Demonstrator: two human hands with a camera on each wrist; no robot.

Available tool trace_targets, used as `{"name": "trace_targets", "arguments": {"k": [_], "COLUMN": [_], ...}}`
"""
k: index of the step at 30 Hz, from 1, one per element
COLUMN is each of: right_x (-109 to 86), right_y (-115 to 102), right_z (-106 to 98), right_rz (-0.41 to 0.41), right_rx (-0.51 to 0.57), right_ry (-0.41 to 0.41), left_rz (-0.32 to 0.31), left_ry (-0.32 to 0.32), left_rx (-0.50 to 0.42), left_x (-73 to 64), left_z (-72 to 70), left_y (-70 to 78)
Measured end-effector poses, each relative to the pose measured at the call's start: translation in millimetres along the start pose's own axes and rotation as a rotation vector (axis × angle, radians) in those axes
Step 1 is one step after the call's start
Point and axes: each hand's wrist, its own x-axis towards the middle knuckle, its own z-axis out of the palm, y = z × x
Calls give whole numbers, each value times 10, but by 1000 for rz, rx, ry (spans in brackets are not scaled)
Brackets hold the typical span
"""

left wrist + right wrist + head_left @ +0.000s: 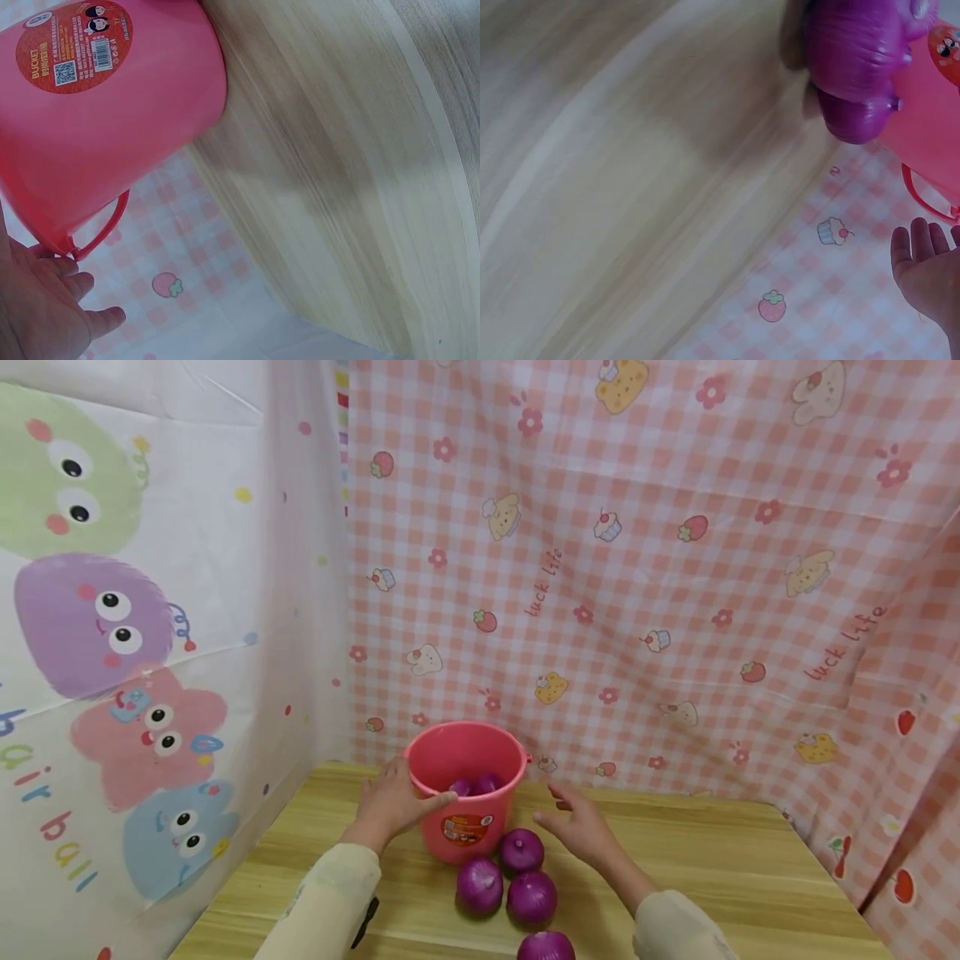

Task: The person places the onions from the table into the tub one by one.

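Observation:
A pink bucket (465, 777) stands on the wooden table with purple onions (487, 783) inside. My left hand (392, 802) rests against its left side, the thumb reaching across the front rim. In the left wrist view, fingertips of the left hand (45, 300) touch the bucket by its handle joint, the outer fingers loose. To the right of the bucket, my right hand (581, 827) hovers with relaxed fingers and an empty palm. Three onions (480, 887) cluster at the bucket's front, and another onion (546, 947) lies nearer to me, partly cut off by the frame.
A pink checked cloth (637, 568) hangs behind the table (697, 860). On the left hangs a white curtain (262, 568) with cartoon figures. The bucket's red handle (112, 225) hangs down at its far side.

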Motion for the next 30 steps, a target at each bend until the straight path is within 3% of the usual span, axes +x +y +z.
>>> {"name": "trace_targets", "arguments": {"k": [6, 22, 30], "right_x": [-167, -598, -812], "right_y": [73, 293, 359], "right_z": [-46, -128, -149], "right_rz": [4, -23, -11], "right_rx": [15, 104, 127], "right_ry": [-68, -372, -470], "left_rz": [7, -2, -14], "left_ry": [2, 2, -8], "left_rx": [12, 4, 18], "left_x": [-5, 11, 21], "left_z": [-3, 6, 14], "left_y": [12, -5, -11]}}
